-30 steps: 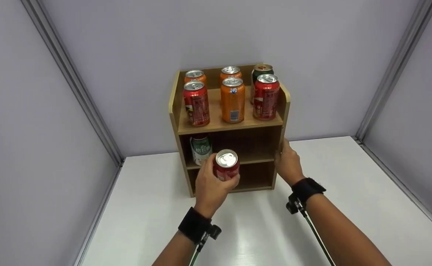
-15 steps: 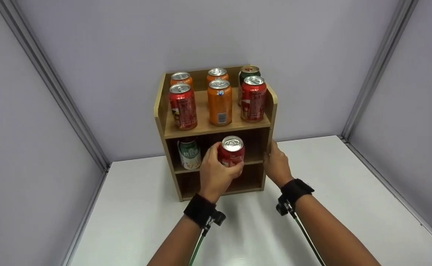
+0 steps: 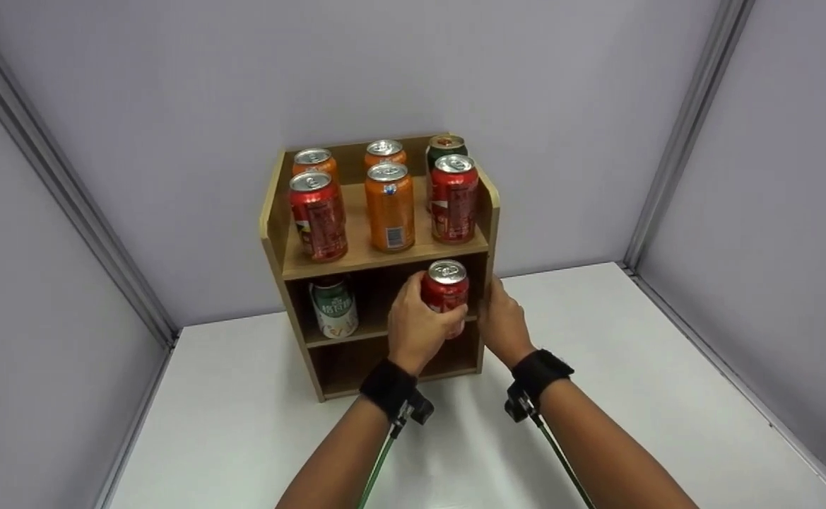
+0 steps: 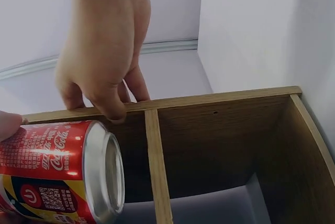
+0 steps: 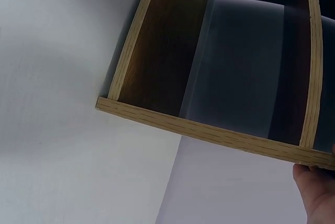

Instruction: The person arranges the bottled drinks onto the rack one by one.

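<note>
- Left hand (image 3: 416,326): we see its fingers curled round a red can (image 3: 445,290), held upright at the mouth of the middle shelf, right of centre.
- From the left wrist view the can (image 4: 57,169) shows its silver top pointing into the shelf unit, with a divider board just beside it.
- Right hand (image 3: 503,322): its fingers are curled over the right side panel of the shelf unit (image 3: 275,233), gripping the front edge; in the left wrist view those fingers (image 4: 112,85) sit on that edge, just above the can.
- We find the two hands close together, the can between them and just left of the right hand.
- On the middle shelf, well to the left of the held can, stands a green and white can (image 3: 333,307).
- On the top shelf stand six cans in two rows: in front a red one (image 3: 318,217), an orange one (image 3: 389,207) and another red one (image 3: 453,198); behind them two orange cans and a green one (image 3: 445,145).
- Both wrists carry black bands (image 3: 388,387) with small cameras.
- Under the unit lies a white surface (image 3: 243,424), with grey walls around.
</note>
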Available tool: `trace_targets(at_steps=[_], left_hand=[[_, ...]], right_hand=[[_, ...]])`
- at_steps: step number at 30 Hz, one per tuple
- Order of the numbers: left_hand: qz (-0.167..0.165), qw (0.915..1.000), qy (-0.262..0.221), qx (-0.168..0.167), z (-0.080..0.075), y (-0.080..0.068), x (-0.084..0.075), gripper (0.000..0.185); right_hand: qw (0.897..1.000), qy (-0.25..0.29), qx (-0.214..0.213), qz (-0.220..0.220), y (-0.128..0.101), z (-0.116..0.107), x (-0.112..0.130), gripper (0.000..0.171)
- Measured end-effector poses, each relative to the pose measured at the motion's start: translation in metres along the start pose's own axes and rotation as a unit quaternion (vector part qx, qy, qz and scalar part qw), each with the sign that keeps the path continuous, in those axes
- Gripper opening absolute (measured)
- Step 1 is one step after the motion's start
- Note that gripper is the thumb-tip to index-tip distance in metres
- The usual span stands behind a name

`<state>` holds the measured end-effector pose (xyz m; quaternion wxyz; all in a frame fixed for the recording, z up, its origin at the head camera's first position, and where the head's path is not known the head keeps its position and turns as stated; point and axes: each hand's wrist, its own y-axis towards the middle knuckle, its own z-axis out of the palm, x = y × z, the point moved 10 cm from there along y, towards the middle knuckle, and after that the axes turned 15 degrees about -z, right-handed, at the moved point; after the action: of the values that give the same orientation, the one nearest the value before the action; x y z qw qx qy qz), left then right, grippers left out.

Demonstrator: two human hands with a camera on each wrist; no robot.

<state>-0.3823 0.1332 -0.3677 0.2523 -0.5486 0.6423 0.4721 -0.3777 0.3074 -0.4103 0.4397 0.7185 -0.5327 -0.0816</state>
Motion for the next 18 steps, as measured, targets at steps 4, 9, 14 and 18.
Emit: trace_targets(at_steps=[4, 9, 14, 18], left_hand=[[-0.007, 1.0, 0.003, -0.003, 0.008, 0.007, 0.003, 0.07], [-0.027, 0.9995, 0.016, 0.0, 0.017, 0.015, 0.008, 0.065], [-0.054, 0.9983, 0.023, 0.004, 0.025, 0.023, 0.015, 0.064], [-0.08, 0.9967, 0.006, 0.011, 0.028, 0.029, 0.021, 0.06]], right_hand=[[1.0, -0.01, -0.004, -0.014, -0.002, 0.0, 0.002, 0.038], [1.0, -0.008, -0.003, -0.005, -0.003, 0.001, 0.0, 0.035], [1.0, -0.007, -0.002, 0.012, -0.004, 0.001, -0.004, 0.031], [1.0, -0.01, -0.006, 0.001, -0.004, 0.001, -0.001, 0.031]])
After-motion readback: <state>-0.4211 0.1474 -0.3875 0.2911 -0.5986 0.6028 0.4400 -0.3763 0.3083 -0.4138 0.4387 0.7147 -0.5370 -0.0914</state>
